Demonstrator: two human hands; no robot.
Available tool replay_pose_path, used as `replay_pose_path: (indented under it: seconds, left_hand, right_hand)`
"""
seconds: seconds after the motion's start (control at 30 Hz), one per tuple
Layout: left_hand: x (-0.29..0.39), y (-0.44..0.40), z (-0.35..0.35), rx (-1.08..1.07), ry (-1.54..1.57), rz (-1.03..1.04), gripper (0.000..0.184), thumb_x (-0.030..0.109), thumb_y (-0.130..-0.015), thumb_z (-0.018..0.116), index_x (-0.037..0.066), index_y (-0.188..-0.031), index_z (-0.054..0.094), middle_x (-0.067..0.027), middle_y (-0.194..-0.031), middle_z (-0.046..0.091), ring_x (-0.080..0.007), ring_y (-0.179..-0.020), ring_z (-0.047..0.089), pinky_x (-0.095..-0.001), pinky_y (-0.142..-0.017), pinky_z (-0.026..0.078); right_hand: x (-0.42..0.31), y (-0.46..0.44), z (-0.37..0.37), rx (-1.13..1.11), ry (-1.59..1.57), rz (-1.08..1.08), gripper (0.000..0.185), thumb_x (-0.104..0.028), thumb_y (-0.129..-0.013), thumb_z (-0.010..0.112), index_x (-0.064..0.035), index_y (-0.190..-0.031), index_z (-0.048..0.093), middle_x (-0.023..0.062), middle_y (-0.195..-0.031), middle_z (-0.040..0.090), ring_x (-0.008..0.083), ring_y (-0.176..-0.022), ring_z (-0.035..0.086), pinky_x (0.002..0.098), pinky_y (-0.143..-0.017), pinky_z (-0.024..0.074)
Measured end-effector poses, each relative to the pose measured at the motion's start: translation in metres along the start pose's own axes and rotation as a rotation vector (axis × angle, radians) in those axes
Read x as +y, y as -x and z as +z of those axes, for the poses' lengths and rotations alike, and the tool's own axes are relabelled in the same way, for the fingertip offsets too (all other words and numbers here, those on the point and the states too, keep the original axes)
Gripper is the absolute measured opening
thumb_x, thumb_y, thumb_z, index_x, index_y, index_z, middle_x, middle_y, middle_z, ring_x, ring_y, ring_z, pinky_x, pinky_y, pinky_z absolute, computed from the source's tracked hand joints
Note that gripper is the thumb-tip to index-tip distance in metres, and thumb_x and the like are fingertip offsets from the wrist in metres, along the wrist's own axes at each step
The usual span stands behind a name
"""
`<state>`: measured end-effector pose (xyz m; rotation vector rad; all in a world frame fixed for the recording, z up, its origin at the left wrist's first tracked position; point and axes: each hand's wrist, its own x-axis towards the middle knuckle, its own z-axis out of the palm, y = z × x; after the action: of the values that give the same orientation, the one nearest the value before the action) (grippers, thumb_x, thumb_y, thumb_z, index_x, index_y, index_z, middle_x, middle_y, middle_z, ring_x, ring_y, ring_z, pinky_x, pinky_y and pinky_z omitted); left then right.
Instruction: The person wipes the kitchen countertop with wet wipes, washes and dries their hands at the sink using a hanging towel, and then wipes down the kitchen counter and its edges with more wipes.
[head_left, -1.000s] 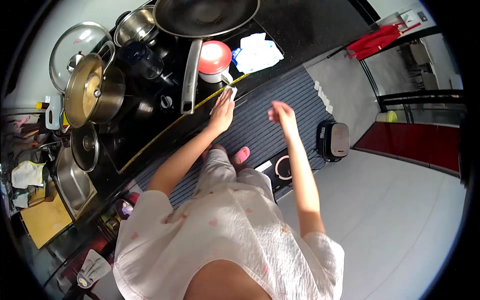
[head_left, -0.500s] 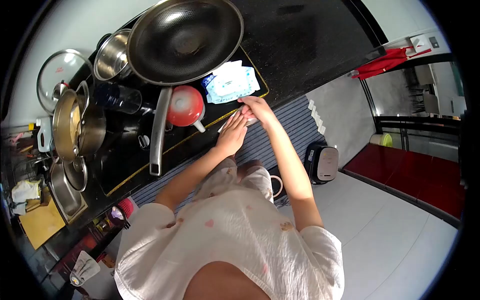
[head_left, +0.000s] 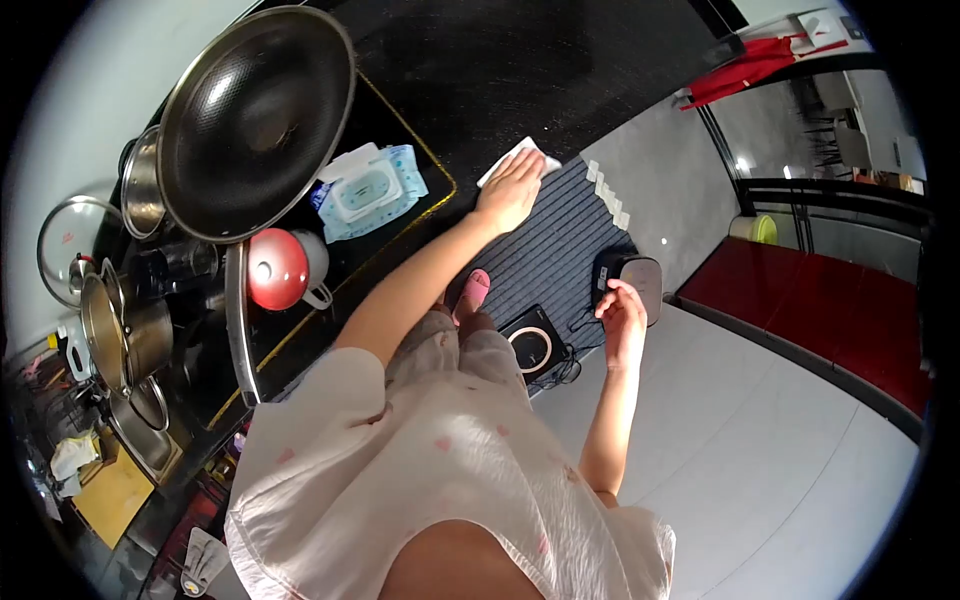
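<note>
Left hand [head_left: 509,192] lies flat on white wipe [head_left: 523,145]; right hand [head_left: 624,318] hovers, half-curled.

Light's decent but pretty uneven. The pale floor [head_left: 770,430] on the right and the shirt [head_left: 390,470] up close come out bright, while the black counter [head_left: 430,60] soaks most of it up and the space under its left end goes murky. Glare hits the pan [head_left: 270,160] as a hard white patch, plus a small shine on the red lid [head_left: 277,268]. The white cloth [head_left: 518,151] is nearly washed out. Left hand [head_left: 510,190] looks reasonably crisp; clutter around the sink [head_left: 140,436] is softer. Fisheye bends the edges hard, corners fully black.
</note>
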<state>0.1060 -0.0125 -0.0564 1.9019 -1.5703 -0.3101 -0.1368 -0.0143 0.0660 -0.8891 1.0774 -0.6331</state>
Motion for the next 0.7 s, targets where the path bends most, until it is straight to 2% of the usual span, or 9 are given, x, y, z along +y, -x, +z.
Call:
replay_pose_path:
  seconds: [0.03, 0.17, 0.27, 0.5, 0.7]
  left_hand:
    - [0.003, -0.004, -0.002, -0.065, -0.134, 0.068, 0.044, 0.022, -0.086, 0.036, 0.003, -0.125, 0.033, -0.0101, -0.132, 0.030, -0.0215, -0.125, 0.023, -0.0342, -0.103, 0.015]
    - [0.006, -0.008, -0.001, -0.145, -0.189, 0.047, 0.044, 0.022, -0.086, 0.036, 0.005, -0.127, 0.031, -0.0060, -0.135, 0.025, -0.0182, -0.127, 0.016, -0.0331, -0.104, 0.013]
    - [0.006, -0.013, 0.002, -0.162, -0.194, 0.002, 0.044, 0.022, -0.086, 0.036, 0.006, -0.127, 0.031, -0.0052, -0.135, 0.025, -0.0175, -0.127, 0.016, -0.0332, -0.104, 0.013]
    - [0.004, -0.017, 0.001, -0.081, -0.173, 0.086, 0.039, 0.020, -0.085, 0.038, 0.006, -0.121, 0.040, -0.0054, -0.130, 0.034, -0.0189, -0.124, 0.024, -0.0335, -0.102, 0.018]
    - [0.002, 0.023, -0.034, -0.184, -0.122, 0.054, 0.038, 0.015, -0.085, 0.039, 0.008, -0.123, 0.038, -0.0055, -0.132, 0.032, -0.0192, -0.125, 0.022, -0.0347, -0.102, 0.017]
  right_hand:
    - [0.002, 0.000, -0.007, 0.005, -0.005, 0.009, 0.020, -0.015, -0.085, 0.042, -0.0001, -0.093, 0.054, 0.0022, -0.064, 0.050, 0.0103, -0.059, 0.047, 0.0227, -0.057, 0.0394]
    - [-0.001, -0.003, -0.022, -0.010, -0.002, 0.064, 0.020, -0.014, -0.085, 0.042, -0.0002, -0.094, 0.054, 0.0014, -0.065, 0.050, 0.0096, -0.061, 0.048, 0.0220, -0.058, 0.0398]
    - [-0.003, -0.009, -0.027, -0.033, 0.011, 0.090, 0.020, -0.014, -0.085, 0.042, -0.0002, -0.095, 0.054, 0.0012, -0.065, 0.050, 0.0093, -0.061, 0.049, 0.0215, -0.058, 0.0407]
    - [0.001, -0.012, -0.034, -0.104, -0.011, 0.163, 0.021, -0.015, -0.086, 0.043, 0.0001, -0.096, 0.053, 0.0009, -0.067, 0.052, 0.0081, -0.062, 0.051, 0.0202, -0.059, 0.0431]
    - [0.005, -0.009, -0.046, -0.129, -0.007, 0.195, 0.021, -0.014, -0.086, 0.042, 0.0004, -0.096, 0.053, 0.0011, -0.067, 0.052, 0.0081, -0.062, 0.052, 0.0202, -0.059, 0.0445]
